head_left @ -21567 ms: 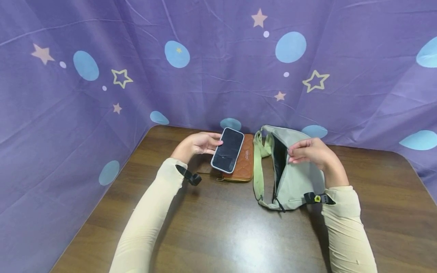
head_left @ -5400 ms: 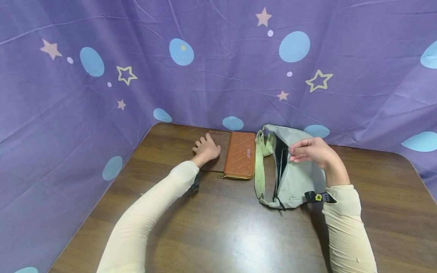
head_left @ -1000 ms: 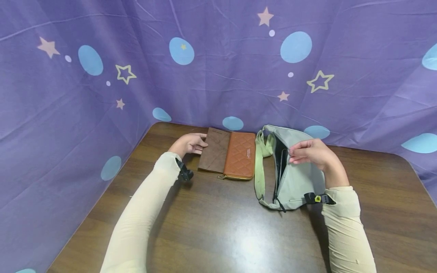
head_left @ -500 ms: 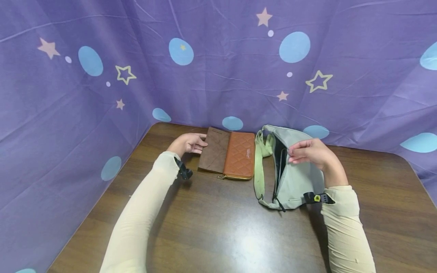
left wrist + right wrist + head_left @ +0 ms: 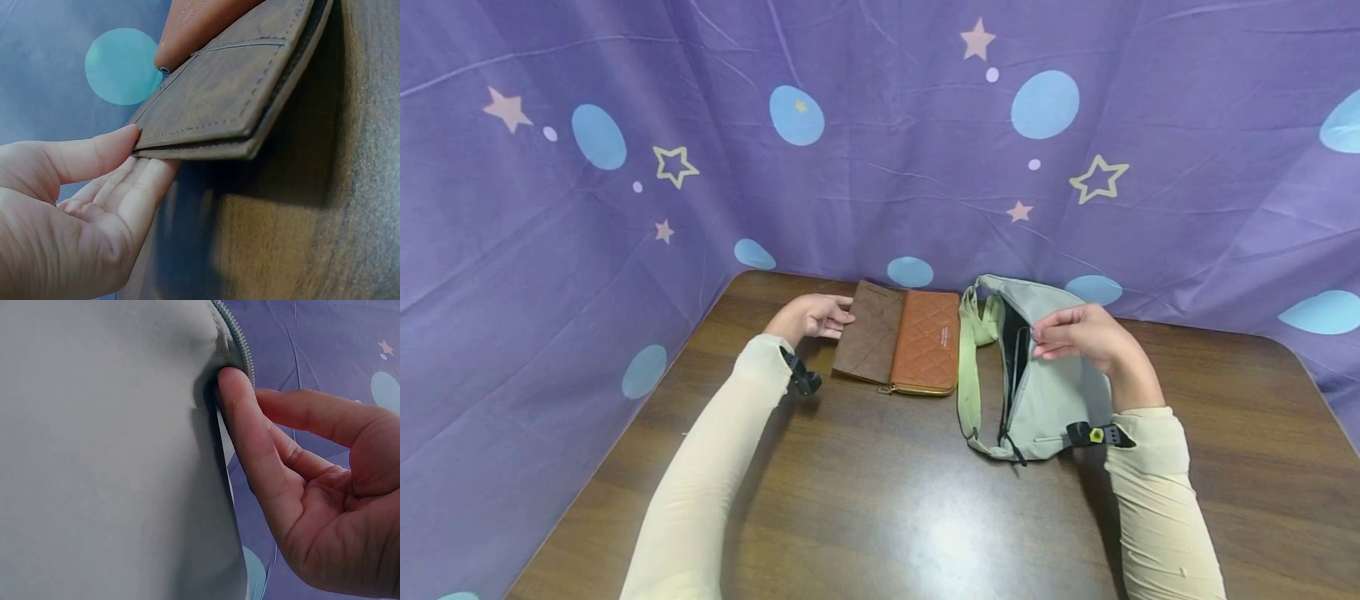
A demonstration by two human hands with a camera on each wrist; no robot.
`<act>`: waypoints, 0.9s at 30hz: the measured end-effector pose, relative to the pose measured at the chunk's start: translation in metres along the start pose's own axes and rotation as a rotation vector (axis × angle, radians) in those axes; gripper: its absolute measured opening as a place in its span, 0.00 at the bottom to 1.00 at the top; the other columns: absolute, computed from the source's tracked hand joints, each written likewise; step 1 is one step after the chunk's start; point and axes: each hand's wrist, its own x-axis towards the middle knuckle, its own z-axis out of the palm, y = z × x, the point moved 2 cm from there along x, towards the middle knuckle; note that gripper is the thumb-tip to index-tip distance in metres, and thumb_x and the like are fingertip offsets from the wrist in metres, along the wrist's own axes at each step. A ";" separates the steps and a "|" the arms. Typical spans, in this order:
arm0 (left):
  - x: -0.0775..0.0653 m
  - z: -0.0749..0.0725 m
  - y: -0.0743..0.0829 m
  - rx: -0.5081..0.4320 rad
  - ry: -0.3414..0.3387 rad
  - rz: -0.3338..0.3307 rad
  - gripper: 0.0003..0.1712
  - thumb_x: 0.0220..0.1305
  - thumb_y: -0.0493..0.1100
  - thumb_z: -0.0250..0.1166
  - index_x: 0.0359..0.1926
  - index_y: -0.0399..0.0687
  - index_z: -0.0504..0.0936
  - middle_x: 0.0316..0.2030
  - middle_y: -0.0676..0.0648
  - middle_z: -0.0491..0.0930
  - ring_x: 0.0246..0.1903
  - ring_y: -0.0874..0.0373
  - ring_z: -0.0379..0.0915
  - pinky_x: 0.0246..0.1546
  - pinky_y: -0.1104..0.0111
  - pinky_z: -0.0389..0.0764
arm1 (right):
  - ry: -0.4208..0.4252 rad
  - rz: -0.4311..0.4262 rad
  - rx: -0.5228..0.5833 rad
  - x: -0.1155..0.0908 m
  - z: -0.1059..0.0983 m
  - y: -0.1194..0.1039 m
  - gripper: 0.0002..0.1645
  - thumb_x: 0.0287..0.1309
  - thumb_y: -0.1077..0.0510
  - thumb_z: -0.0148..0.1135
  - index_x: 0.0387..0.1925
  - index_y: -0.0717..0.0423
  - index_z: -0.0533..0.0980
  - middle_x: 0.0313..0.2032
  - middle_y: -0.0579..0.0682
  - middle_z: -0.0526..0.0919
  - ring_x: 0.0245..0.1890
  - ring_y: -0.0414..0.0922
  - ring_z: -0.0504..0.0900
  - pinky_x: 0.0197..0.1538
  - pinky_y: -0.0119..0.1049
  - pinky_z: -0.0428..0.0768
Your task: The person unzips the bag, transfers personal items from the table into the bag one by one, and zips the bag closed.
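My left hand (image 5: 823, 317) pinches the left edge of a dark brown leather bifold wallet (image 5: 871, 333). In the left wrist view the thumb lies on top of the wallet's corner and the fingers underneath, with that edge raised off the wood. Right beside it lies an orange-brown quilted zip purse (image 5: 927, 342). Further right a pale green sling bag (image 5: 1063, 392) lies with its zipper undone and its dark lining showing. My right hand (image 5: 1078, 333) pinches the rim of that opening near the zipper teeth (image 5: 240, 344). A slim dark edge (image 5: 1021, 354) shows inside the bag.
A light green strap (image 5: 969, 375) loops along the bag's left side, close to the zip purse. The wooden table (image 5: 850, 500) ends at a purple patterned curtain (image 5: 880, 167) behind and to the left.
A phone held by my left hand earlier is out of sight, and a slim dark edge shows in the bag. My left hand then lay on the wallet and now lifts its edge. Right hand stays.
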 end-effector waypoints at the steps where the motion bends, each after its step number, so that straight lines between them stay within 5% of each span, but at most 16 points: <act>1: 0.004 -0.003 -0.002 -0.001 0.001 -0.002 0.51 0.57 0.31 0.74 0.75 0.71 0.63 0.56 0.47 0.83 0.52 0.47 0.84 0.55 0.49 0.84 | -0.001 -0.001 0.000 0.000 0.000 0.000 0.11 0.68 0.70 0.59 0.48 0.75 0.78 0.28 0.46 0.88 0.31 0.39 0.89 0.41 0.33 0.89; 5: 0.008 -0.009 -0.005 -0.009 0.007 -0.009 0.51 0.56 0.31 0.75 0.74 0.71 0.65 0.57 0.47 0.82 0.52 0.47 0.83 0.55 0.50 0.84 | -0.003 -0.004 -0.003 0.000 0.000 0.000 0.11 0.68 0.70 0.58 0.47 0.76 0.78 0.28 0.46 0.88 0.31 0.39 0.89 0.41 0.33 0.89; 10: -0.018 0.005 0.001 -0.024 -0.007 -0.007 0.56 0.49 0.32 0.78 0.75 0.69 0.64 0.53 0.49 0.84 0.50 0.50 0.83 0.51 0.53 0.86 | -0.003 -0.002 -0.006 -0.001 0.000 0.000 0.12 0.68 0.70 0.58 0.48 0.76 0.77 0.28 0.46 0.88 0.31 0.39 0.89 0.41 0.33 0.89; 14: -0.063 0.031 0.012 -0.023 -0.041 0.015 0.55 0.53 0.32 0.77 0.77 0.66 0.63 0.51 0.51 0.85 0.48 0.53 0.84 0.49 0.57 0.87 | -0.003 0.000 -0.004 -0.001 0.001 -0.001 0.12 0.68 0.70 0.58 0.48 0.76 0.77 0.28 0.46 0.88 0.31 0.39 0.89 0.41 0.33 0.89; 16: -0.105 0.057 0.024 0.002 -0.026 0.026 0.50 0.60 0.32 0.72 0.78 0.63 0.61 0.55 0.49 0.84 0.50 0.53 0.83 0.52 0.58 0.86 | -0.004 0.000 -0.002 -0.001 0.001 -0.001 0.12 0.68 0.70 0.58 0.48 0.76 0.77 0.28 0.46 0.88 0.31 0.39 0.89 0.41 0.33 0.89; 20: -0.146 0.082 0.035 0.026 -0.027 0.057 0.43 0.66 0.33 0.68 0.77 0.62 0.63 0.60 0.46 0.81 0.53 0.53 0.81 0.55 0.60 0.84 | -0.002 0.000 0.000 -0.002 0.002 -0.002 0.12 0.69 0.69 0.57 0.48 0.77 0.77 0.28 0.46 0.88 0.31 0.39 0.89 0.41 0.33 0.89; 27: -0.144 0.070 0.031 -0.018 -0.060 0.092 0.43 0.63 0.33 0.71 0.75 0.62 0.67 0.58 0.46 0.82 0.52 0.53 0.83 0.52 0.60 0.86 | 0.006 0.002 -0.003 -0.003 0.002 -0.001 0.13 0.69 0.69 0.57 0.48 0.78 0.77 0.27 0.46 0.88 0.31 0.39 0.89 0.41 0.33 0.89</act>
